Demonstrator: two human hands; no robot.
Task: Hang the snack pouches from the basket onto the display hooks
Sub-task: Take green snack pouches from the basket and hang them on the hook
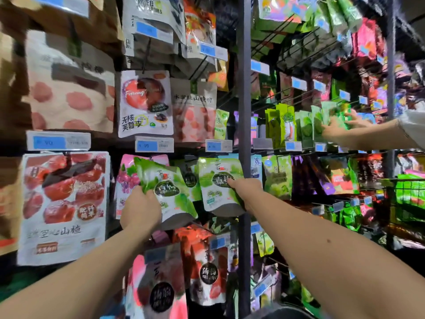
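Centre frame, the left hand [140,208] grips a tilted green snack pouch [171,192] by its lower corner, likely held ready for its turn. The right hand [246,192] pinches a second green pouch [215,178] upright against the display, probably steadying it at a hook that is hidden from view.

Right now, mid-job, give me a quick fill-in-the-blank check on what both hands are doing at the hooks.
The left hand grips a tilted pouch coloured ____.
The right hand holds a second pouch just ____ of the dark post.
The price tag above the tilted pouch has a ____ panel.
Missing words: green; left; blue.
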